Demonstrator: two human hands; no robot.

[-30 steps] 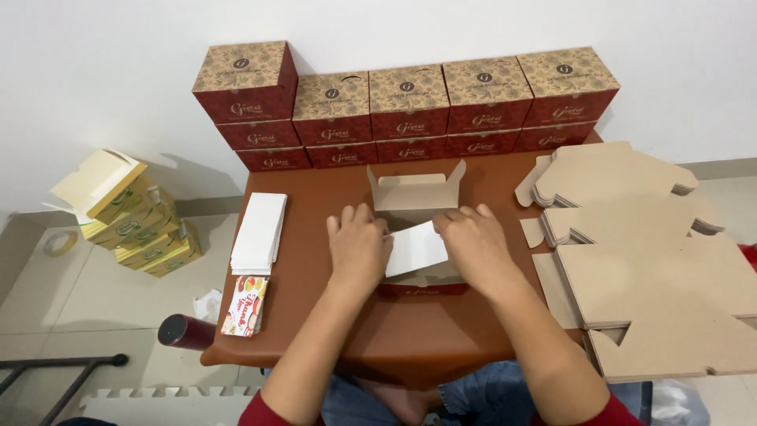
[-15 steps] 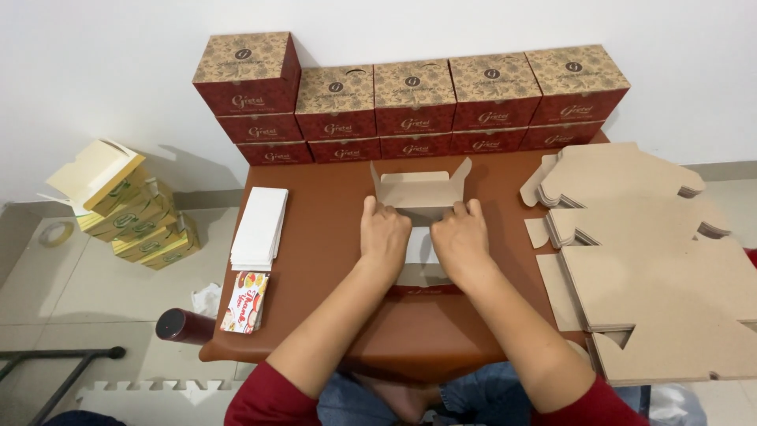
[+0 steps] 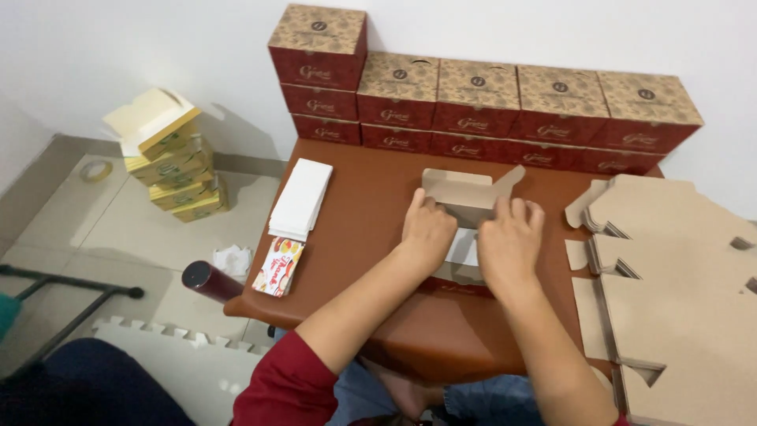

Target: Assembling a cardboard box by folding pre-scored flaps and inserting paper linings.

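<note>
Two hands work at the centre of a brown tabletop (image 3: 355,237), pressing on a half-folded cardboard box (image 3: 465,193). Our left hand (image 3: 427,229) lies flat with fingers together on the box's near-left panel; our right hand (image 3: 509,241) rests beside it, fingers curled down over the right edge, clamped lightly on the card. Compared with half a second ago, both hands have slid closer together and forward, and the white insert (image 3: 465,246) between them is now mostly covered; we judge that the fold is being pressed home. At 9 o'clock from the box sits a stack of white cards (image 3: 302,197), with a printed leaflet (image 3: 277,267) just below. At 12 o'clock a row of finished red-and-tan boxes (image 3: 489,110) lines the wall. At 3 o'clock flat cardboard blanks (image 3: 670,284) overlap. Yellow boxes (image 3: 173,162) stand on the floor at 10 o'clock.
</note>
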